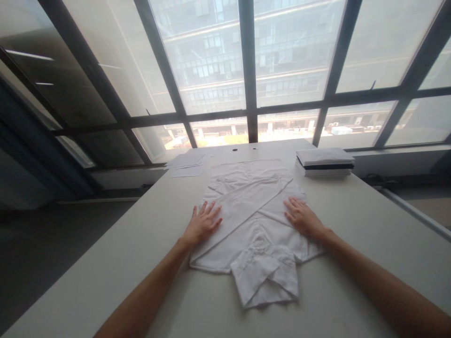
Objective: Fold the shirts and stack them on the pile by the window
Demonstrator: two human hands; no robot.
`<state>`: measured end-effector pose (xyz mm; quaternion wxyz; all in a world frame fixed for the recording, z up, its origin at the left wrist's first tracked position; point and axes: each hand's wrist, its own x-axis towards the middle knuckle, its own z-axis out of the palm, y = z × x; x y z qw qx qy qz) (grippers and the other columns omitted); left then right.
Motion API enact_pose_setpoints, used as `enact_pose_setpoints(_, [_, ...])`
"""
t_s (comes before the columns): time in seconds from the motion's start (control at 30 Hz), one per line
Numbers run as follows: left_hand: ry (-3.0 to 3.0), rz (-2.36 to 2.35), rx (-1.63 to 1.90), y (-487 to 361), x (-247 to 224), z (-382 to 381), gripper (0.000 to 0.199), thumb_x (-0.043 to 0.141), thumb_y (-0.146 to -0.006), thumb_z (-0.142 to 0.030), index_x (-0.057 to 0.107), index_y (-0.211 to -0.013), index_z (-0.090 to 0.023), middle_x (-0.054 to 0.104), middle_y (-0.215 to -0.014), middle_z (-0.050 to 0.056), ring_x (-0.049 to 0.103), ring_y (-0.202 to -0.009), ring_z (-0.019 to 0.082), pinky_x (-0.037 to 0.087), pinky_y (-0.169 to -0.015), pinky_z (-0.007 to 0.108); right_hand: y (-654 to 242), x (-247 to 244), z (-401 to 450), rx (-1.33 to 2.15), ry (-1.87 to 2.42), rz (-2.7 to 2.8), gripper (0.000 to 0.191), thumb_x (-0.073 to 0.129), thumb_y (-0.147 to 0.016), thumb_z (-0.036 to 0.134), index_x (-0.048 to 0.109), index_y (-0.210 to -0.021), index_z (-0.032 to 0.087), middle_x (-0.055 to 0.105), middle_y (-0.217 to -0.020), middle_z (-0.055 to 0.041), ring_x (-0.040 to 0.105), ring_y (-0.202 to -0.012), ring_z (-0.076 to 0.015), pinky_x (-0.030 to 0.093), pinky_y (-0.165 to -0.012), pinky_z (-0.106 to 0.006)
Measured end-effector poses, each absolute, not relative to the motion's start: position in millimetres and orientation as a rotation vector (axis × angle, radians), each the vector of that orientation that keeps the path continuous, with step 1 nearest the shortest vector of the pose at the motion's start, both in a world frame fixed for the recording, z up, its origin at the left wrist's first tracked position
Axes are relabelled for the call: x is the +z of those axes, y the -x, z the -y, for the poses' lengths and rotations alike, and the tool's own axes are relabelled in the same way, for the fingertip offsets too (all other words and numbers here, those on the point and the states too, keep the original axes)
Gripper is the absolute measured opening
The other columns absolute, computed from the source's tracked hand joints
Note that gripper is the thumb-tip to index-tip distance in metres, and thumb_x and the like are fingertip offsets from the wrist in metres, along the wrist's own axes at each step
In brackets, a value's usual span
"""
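Observation:
A white shirt [243, 206] lies spread on the table, its collar [268, 281] pointing toward me. Its long sleeves are folded across the body, one crossing over the other. On the shirt's left edge rests my left hand [204, 223], fingers spread and flat on the cloth. My right hand [303, 218] lies on the right edge in the same way, with its fingers apart. Neither hand grips the fabric. Some wrinkles show near the far end of the shirt and just behind the collar.
The white table [134, 267] reaches toward a large window [211, 56]. At its back right is a stack of folded white and dark cloth-like items [324, 162]. Several sheets of paper [186, 164] lie at the back left. A dark curtain [38, 141] hangs to the left.

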<state>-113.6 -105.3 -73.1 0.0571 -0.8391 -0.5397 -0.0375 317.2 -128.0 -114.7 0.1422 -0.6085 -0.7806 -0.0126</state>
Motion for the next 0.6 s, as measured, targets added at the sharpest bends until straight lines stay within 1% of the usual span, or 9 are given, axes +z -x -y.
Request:
enact_pose_setpoints(0.1, [2.588, 1.546, -0.188, 101, -71, 118, 0.05, 0.034, -0.106, -0.039, 0.043, -0.154, -0.029, 0.039, -0.161, 0.009, 0.029, -0.15, 0.032, 0.02, -0.119, 0.063, -318, -114, 127, -0.024, 1.753, 2.265, 0.059, 0.039, -0.101, 0.042, 0.048, -0.149, 0.009, 0.04, -0.157, -0.0215, 0.037, -0.146, -0.0337, 0.029, -0.12, -0.05])
enact_pose_setpoints(0.17, [2.655, 1.506, -0.219, 93, -74, 124, 0.051, 0.031, -0.107, -0.041, 0.039, -0.156, -0.028, 0.036, -0.162, 0.009, 0.028, -0.151, 0.03, 0.025, -0.119, 0.057, -317, -113, 127, -0.019, 1.746, 2.269, 0.059, 0.038, -0.101, 0.042, 0.048, -0.149, 0.009, 0.039, -0.158, -0.0215, 0.036, -0.147, -0.0336, 0.028, -0.12, -0.05])
enact_pose_setpoints(0.2, [2.688, 1.503, -0.21, 91, -76, 125, 0.053, 0.031, -0.107, -0.044, 0.038, -0.156, -0.027, 0.034, -0.163, 0.009, 0.027, -0.151, 0.031, 0.026, -0.119, 0.057, -317, -112, 127, -0.017, 1.745, 2.267, 0.059, 0.038, -0.101, 0.042, 0.049, -0.149, 0.009, 0.039, -0.158, -0.0215, 0.035, -0.147, -0.0335, 0.028, -0.12, -0.05])
enact_pose_setpoints(0.27, [2.731, 1.519, -0.169, 87, -80, 126, 0.054, 0.031, -0.106, -0.048, 0.038, -0.156, -0.027, 0.032, -0.163, 0.009, 0.026, -0.152, 0.032, 0.025, -0.119, 0.057, -317, -112, 128, -0.015, 1.749, 2.262, 0.058, 0.038, -0.101, 0.042, 0.049, -0.148, 0.009, 0.039, -0.158, -0.0216, 0.036, -0.147, -0.0334, 0.028, -0.12, -0.05])
enact_pose_setpoints(0.43, [2.742, 1.54, -0.171, 89, -86, 123, 0.055, 0.03, -0.107, -0.049, 0.038, -0.156, -0.026, 0.03, -0.164, 0.008, 0.022, -0.153, 0.03, 0.022, -0.12, 0.057, -315, -110, 129, -0.012, 1.741, 2.254, 0.058, 0.039, -0.101, 0.041, 0.05, -0.147, 0.008, 0.041, -0.156, -0.0219, 0.037, -0.146, -0.0337, 0.029, -0.12, -0.051])
enact_pose_setpoints(0.5, [2.74, 1.535, -0.193, 90, -87, 123, 0.055, 0.03, -0.106, -0.049, 0.04, -0.156, -0.026, 0.031, -0.164, 0.009, 0.024, -0.152, 0.03, 0.023, -0.12, 0.057, -315, -107, 130, -0.015, 1.714, 2.243, 0.055, 0.04, -0.1, 0.038, 0.053, -0.145, 0.009, 0.044, -0.154, -0.0221, 0.04, -0.144, -0.0335, 0.031, -0.118, -0.051])
enact_pose_setpoints(0.6, [2.724, 1.54, -0.26, 89, -83, 124, 0.052, 0.035, -0.106, -0.046, 0.045, -0.152, -0.025, 0.036, -0.162, 0.01, 0.028, -0.151, 0.03, 0.025, -0.12, 0.058, -312, -99, 138, -0.044, 1.591, 2.23, 0.045, 0.044, -0.096, 0.03, 0.062, -0.135, 0.014, 0.053, -0.148, -0.0193, 0.047, -0.138, -0.0331, 0.035, -0.116, -0.053])
